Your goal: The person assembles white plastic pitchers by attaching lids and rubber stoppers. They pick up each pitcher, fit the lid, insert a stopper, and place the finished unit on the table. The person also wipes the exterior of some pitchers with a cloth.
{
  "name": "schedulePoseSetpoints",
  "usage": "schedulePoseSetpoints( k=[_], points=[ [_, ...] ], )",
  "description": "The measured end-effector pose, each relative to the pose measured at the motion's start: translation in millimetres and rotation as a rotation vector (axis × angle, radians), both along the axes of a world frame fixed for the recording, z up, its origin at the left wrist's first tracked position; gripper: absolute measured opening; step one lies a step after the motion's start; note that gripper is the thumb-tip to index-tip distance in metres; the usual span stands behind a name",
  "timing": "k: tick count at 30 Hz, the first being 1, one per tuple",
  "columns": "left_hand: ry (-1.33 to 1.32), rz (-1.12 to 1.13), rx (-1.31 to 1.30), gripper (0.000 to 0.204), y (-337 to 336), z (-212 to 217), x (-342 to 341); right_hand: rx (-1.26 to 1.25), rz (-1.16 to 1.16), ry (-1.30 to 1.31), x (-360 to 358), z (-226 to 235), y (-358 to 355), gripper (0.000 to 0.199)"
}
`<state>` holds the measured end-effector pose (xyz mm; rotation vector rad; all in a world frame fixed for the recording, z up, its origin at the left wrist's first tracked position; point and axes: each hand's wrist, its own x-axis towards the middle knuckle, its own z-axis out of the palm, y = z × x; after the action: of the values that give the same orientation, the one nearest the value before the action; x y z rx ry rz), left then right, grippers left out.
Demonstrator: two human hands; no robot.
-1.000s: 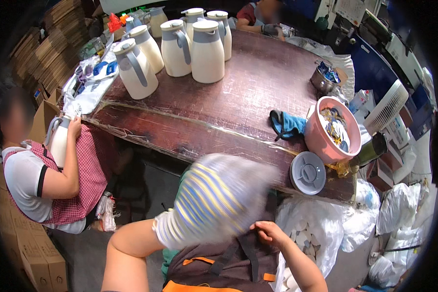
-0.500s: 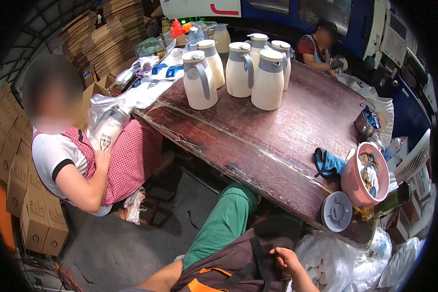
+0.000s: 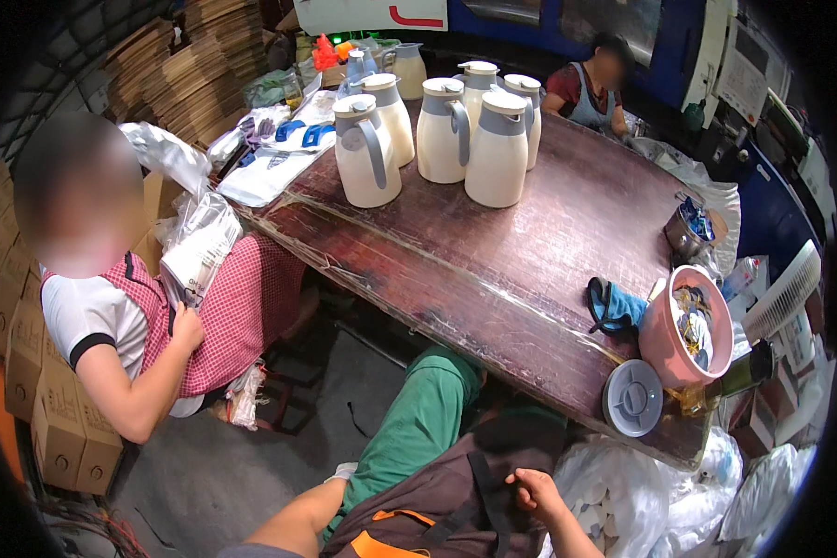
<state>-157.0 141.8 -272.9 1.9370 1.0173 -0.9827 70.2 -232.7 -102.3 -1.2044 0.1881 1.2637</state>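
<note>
My right hand [image 3: 537, 493] rests above my lap, fingers loosely curled in with nothing visible in them. Beneath it lies a dark brown apron [image 3: 446, 484] with black straps and orange trim. From the lower edge my left forearm [image 3: 298, 521] reaches toward my green-trousered leg [image 3: 409, 428]. A bit of white shows at its end, and the fingers are hidden. Nearest my right hand on the table is a round grey lid-like disc [image 3: 632, 398]. Several cream vacuum jugs [image 3: 496, 158] with grey handles stand upright toward the table's far side.
A pink basin [image 3: 684, 325] of small parts, a blue-and-black glove [image 3: 616, 307] and a metal pot [image 3: 688, 232] line the wooden table's [image 3: 418, 251] right side. At left a seated co-worker [image 3: 121, 353] holds a bagged jug [image 3: 195, 260]. Another person [image 3: 591, 93] sits beyond. Plastic bags [image 3: 623, 493] lie lower right.
The view has shifted slightly, moving the table things leftward. The co-worker's bagged jug sits lower and its plastic bag now spreads upward. My hands stay much as they were.
</note>
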Motion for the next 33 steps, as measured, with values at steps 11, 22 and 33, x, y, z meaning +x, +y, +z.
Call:
schedulePoseSetpoints(
  k=[11,22,33],
  points=[
    [0.052,-0.005,0.012,0.051,-8.0,-9.0,-42.6,-0.041,0.025,-0.028,1.3,3.2,-1.5,0.032],
    [0.083,0.045,0.041,0.051,-9.7,-4.7,-86.3,0.018,0.010,-0.135,-11.7,0.5,3.6,0.033],
    [0.186,0.040,-0.001,0.050,-11.1,-9.4,-69.0,0.004,0.107,0.005,17.0,-8.8,18.7,0.031]
  ],
)
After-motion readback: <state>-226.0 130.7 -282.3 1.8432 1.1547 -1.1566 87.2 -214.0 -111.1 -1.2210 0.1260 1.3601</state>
